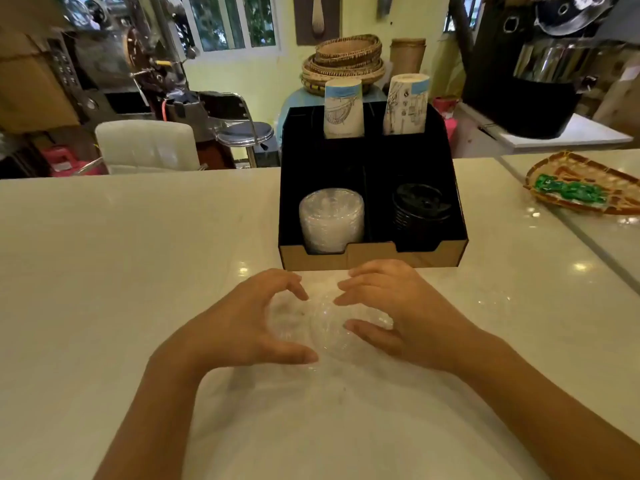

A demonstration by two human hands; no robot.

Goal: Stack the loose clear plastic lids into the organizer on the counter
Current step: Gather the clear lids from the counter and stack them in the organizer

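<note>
Loose clear plastic lids [325, 327] lie blurred on the white counter between my hands, just in front of the organizer. My left hand [249, 323] curls around their left side, fingers and thumb on the lids. My right hand [394, 313] cups their right side the same way. The black organizer [372, 258] with a tan front edge stands behind. Its front left compartment holds a stack of clear lids [330, 220]. Black lids [419, 209] fill the front right compartment.
Two stacks of paper cups [343, 109] stand in the organizer's rear compartments. A woven tray with green items [581, 188] lies at the right on the counter. Another faint clear lid [491, 299] lies right of my right hand. Chairs and machines stand beyond the counter's far edge.
</note>
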